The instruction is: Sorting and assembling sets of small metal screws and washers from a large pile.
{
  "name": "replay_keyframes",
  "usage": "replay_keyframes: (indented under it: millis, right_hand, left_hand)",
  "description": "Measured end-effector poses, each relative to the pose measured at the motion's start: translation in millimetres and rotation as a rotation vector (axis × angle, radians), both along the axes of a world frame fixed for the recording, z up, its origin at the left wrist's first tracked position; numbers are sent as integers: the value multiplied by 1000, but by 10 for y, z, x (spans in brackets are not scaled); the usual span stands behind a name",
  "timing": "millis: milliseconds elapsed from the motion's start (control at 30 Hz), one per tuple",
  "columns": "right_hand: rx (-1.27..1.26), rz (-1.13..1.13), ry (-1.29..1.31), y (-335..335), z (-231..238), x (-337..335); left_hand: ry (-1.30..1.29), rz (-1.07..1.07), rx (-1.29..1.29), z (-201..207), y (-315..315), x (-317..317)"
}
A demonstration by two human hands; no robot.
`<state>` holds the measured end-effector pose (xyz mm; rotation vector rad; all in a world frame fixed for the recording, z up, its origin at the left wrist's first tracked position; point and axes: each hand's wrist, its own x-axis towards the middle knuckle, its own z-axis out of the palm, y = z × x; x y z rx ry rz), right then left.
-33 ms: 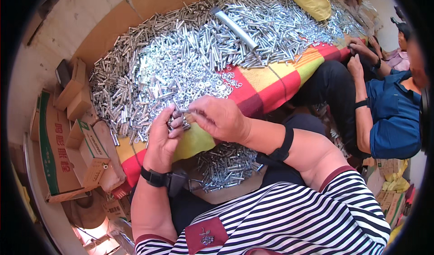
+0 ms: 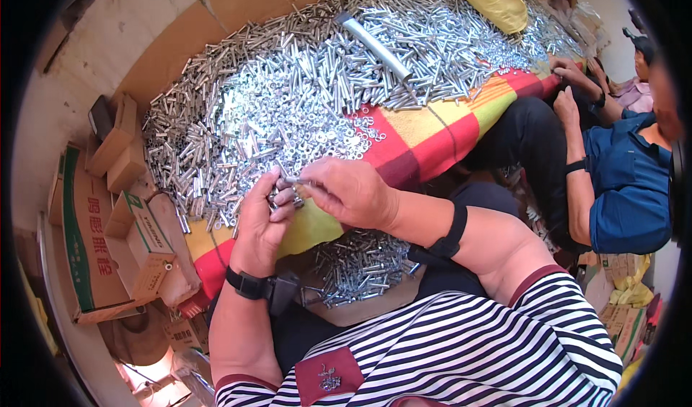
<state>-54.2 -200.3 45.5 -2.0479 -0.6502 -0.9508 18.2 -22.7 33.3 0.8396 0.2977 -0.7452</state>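
Observation:
My left hand [image 2: 264, 211] is closed, its fingers curled round a small silvery metal bolt [image 2: 290, 179] that points toward the right hand. More metal glints between the curled fingers, too small to name. My right hand [image 2: 355, 192] pinches at the bolt's right end; its fingertips are close together, and what lies between them is hidden. Both hands are just over the near edge of a heap of loose metal nuts and washers [image 2: 288, 129]. Below my wrists, a cardboard box holds a pile of metal bolts [image 2: 360, 270].
A checked blanket [image 2: 440, 129] lies under the heap. Metal sleeves [image 2: 317, 64] spread behind, with a long metal tube [image 2: 375, 46] on top. Opened cartons [image 2: 94, 241] stand at left. A yellow bag [image 2: 497, 3] sits at the back. To the right, a co-worker in blue [image 2: 623, 183] sits close.

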Motion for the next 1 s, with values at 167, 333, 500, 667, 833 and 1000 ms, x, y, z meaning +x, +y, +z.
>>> replay_keyframes:
  millis: [167, 333, 500, 667, 833, 1000]
  right_hand:
    - [-239, -11, -116, -35, -26, 33]
    - [-556, -171, -119, -29, 15, 73]
    - [-602, -494, 223, -370, 166, 235]
    - [-691, -834, 508, -1073, -32, 371]
    - [-706, -891, 505, -1243, -206, 491]
    - [-700, -820, 417, -1145, -145, 555]
  left_hand:
    - [154, 22, -221, 35, -80, -83]
    - [178, 0, -222, 35, -102, -108]
    - [220, -50, -387, 17, 7, -38]
    - [5, -84, -428, 81, 170, 26]
    - [-393, -141, 549, 139, 198, -11]
    - [-1252, -337, 1393, 48, 191, -177]
